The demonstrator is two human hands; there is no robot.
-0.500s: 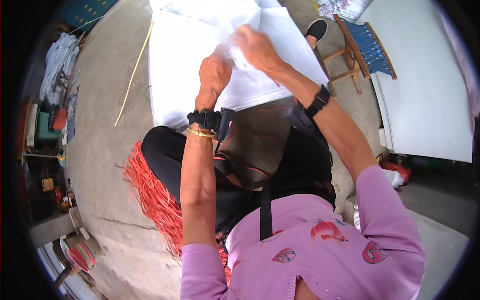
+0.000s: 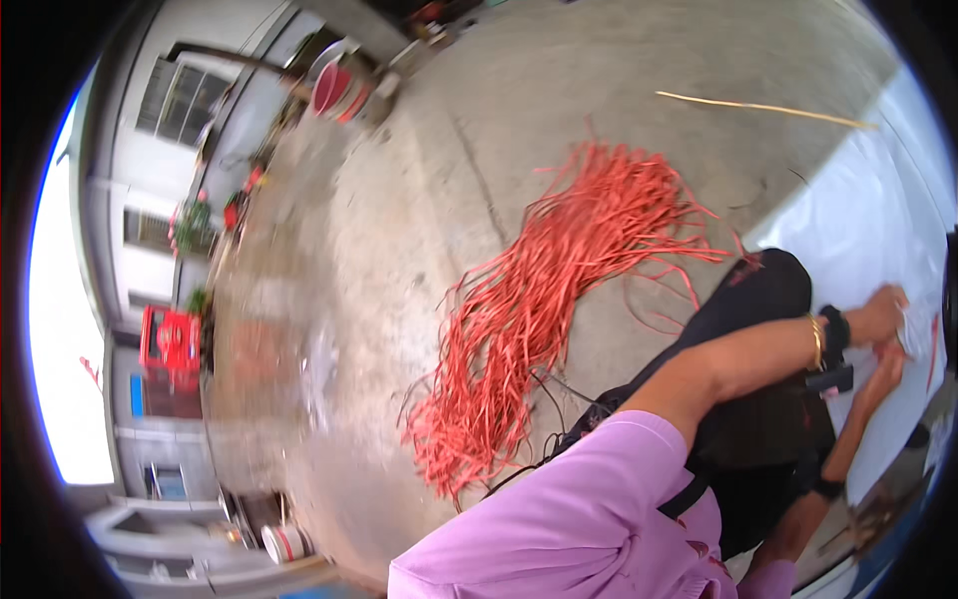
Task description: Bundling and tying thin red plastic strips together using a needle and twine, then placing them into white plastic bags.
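Observation:
My left hand is at the right edge of the view, its fingers closed on a bunched part of a white sheet that looks like plastic. Just below it, my right hand is closed too, its fingertips close against the left hand. What the right fingers grip is too small and blurred to make out. A thin red strip shows on the sheet beyond the hands. The white sheet lies across and in front of my knees, partly cut off by the picture's edge.
A large heap of red strips lies on the concrete floor beside my left leg. Farther off are a yellow strip, a red-and-white bucket, a red crate and a white bucket.
The view has swung far to the left, so the hands and sheet now sit at the right edge. The red heap shows whole. Both hands stay together at the sheet.

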